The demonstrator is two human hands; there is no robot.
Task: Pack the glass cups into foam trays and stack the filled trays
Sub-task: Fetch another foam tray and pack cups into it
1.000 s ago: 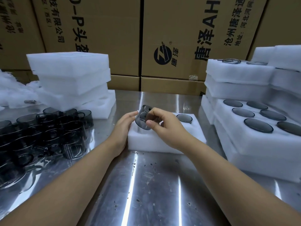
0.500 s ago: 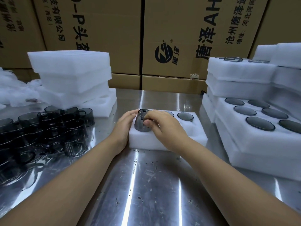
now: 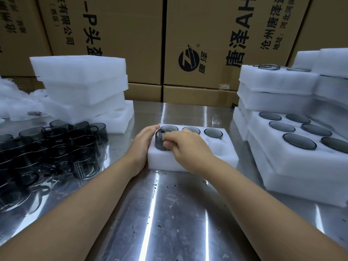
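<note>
Now, centre frame: the right hand (image 3: 186, 147) grips a smoky glass cup (image 3: 159, 144) with curled fingers, and the cup stands partly sunk in the near-left pocket of the foam tray (image 3: 197, 162). Meanwhile the left hand (image 3: 143, 146) lies against the tray's left edge, fingers straight. Three cups fill the tray's far row. Loose cups (image 3: 56, 147) crowd the surface (image 3: 178, 213) at left; filled trays (image 3: 301, 161) sit stacked at right.
</note>
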